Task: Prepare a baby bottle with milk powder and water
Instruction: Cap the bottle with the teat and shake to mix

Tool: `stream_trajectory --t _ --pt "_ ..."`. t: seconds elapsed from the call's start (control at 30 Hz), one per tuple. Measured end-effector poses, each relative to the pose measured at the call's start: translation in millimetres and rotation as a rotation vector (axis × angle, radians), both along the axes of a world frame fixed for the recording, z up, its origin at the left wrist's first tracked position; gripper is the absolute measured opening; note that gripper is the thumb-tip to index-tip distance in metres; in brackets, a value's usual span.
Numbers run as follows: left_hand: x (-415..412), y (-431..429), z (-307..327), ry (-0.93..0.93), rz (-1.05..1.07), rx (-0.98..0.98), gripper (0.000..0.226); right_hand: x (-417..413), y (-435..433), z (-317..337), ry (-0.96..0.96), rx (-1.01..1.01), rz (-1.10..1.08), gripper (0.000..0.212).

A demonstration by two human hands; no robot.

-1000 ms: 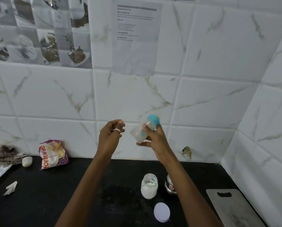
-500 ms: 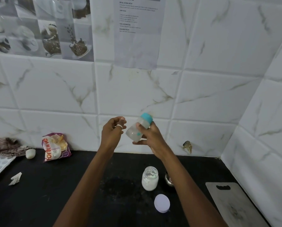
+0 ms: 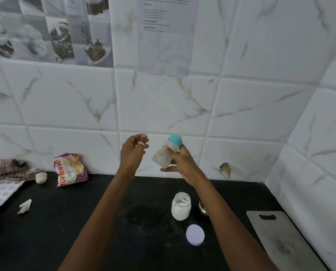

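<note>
marble-look wall tiles behind, black countertop [image 3: 85,231] below both arms.

right hand [image 3: 180,163] raised in front of the tiles, fingers wrapped round the baby bottle [image 3: 166,153]. bottle is tilted, its teal collar [image 3: 176,140] up and away from the wrist, base pointing toward the left hand. cloudy white contents show through the clear wall; looks like powder and water already in, collar already screwed on. my guess: mixing step.

left hand [image 3: 134,151] up just beside the bottle, apart from it, fingers loosely curled in on themselves, holding nothing that i can see. ring on one finger.

handling, as a judgement: small plastic bottle, light even when part full, stiff wall, smooth and likely slick if wet. best held round the middle of the body as it is now, thumb one side, fingers the other; holding by the collar risks loosening it. a leak at the collar is the thing to watch if it is shaken.

containers:
- open glass jar [image 3: 180,206] on the counter under the right forearm, white powder inside, roughly half full, smears on the inner wall.
- its pale lid [image 3: 195,234] lies flat nearer the body than the jar.
- small metal vessel [image 3: 202,208] just beyond the right forearm, mostly hidden; contents not visible.
- flour packet [image 3: 70,170] leaning on the wall, well off past the left hand.
- steel board [image 3: 280,241] outside the right arm.
</note>
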State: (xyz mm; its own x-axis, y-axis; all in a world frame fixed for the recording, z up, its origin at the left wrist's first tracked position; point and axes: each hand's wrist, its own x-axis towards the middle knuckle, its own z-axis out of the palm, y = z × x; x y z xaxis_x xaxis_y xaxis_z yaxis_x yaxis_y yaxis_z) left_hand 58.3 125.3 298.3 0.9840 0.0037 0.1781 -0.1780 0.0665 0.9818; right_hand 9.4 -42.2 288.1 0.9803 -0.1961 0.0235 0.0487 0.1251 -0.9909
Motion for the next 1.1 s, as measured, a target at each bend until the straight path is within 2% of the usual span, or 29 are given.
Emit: stream_trajectory --t 0.13,0.23,0.27,0.3,0.37,0.4,0.43,0.5,0.53,0.57,0.63,0.67,0.7,0.77,0.8,0.83,0.93,0.97,1.07,1.1 --pt "0 4 -5 0.013 0.002 -0.013 0.016 3 -7 -9 -0.057 0.228 -0.187 0.057" --pt "1 6 -8 0.024 0.004 -0.024 0.014 -2 -2 -12 0.025 -0.013 -0.011 0.053" --pt "1 6 -8 0.028 0.004 -0.028 0.014 -4 -3 -11 0.028 -0.029 0.026 0.052" --pt "1 6 -9 0.03 0.002 -0.031 0.014 -4 -4 -11 0.007 0.015 0.01 0.051" --pt "-1 6 -10 0.029 -0.006 -0.034 0.011 -2 -7 -10 -0.058 0.271 -0.13 0.052" --pt "-2 7 -11 0.026 -0.007 -0.034 0.01 -1 -6 -10 -0.079 0.323 -0.167 0.054" --pt "-2 8 -12 0.026 -0.006 -0.033 0.01 -1 -5 -10 -0.072 0.297 -0.147 0.055" --pt "-2 9 -12 0.023 -0.002 -0.035 0.012 -5 -1 -12 -0.007 0.061 -0.011 0.053" --pt "-1 9 -12 0.021 0.0 -0.035 0.013 -6 0 -12 0.007 0.021 0.027 0.052" --pt "-1 9 -12 0.02 -0.001 -0.038 0.013 -6 -3 -12 -0.006 0.042 0.018 0.052" --pt "-2 9 -11 0.018 -0.009 -0.042 0.011 -4 -7 -12 -0.061 0.281 -0.114 0.052" --pt "-3 10 -11 0.017 -0.011 -0.041 0.01 -3 -7 -11 -0.083 0.338 -0.17 0.053" --pt "-3 10 -11 0.018 -0.011 -0.041 0.009 -1 -8 -10 -0.075 0.32 -0.172 0.054" --pt "-2 11 -10 0.017 -0.009 -0.039 0.009 -3 -6 -11 -0.002 0.085 -0.039 0.052" --pt "-2 11 -9 0.017 -0.008 -0.04 0.01 -5 -6 -11 0.02 0.029 0.014 0.052" --pt "-2 10 -9 0.016 -0.007 -0.041 0.011 -5 -9 -11 0.011 0.045 0.017 0.052" --pt "-3 9 -9 0.018 -0.017 -0.045 0.011 -1 -12 -9 -0.081 0.341 -0.169 0.057" --pt "-3 10 -10 0.02 -0.016 -0.04 0.011 0 -11 -9 -0.083 0.333 -0.185 0.058" --pt "-2 10 -10 0.026 -0.011 -0.037 0.013 -6 -4 -10 0.007 0.02 0.003 0.056" --pt "-2 10 -10 0.027 -0.012 -0.038 0.013 -7 -6 -10 0.005 0.021 0.028 0.054"
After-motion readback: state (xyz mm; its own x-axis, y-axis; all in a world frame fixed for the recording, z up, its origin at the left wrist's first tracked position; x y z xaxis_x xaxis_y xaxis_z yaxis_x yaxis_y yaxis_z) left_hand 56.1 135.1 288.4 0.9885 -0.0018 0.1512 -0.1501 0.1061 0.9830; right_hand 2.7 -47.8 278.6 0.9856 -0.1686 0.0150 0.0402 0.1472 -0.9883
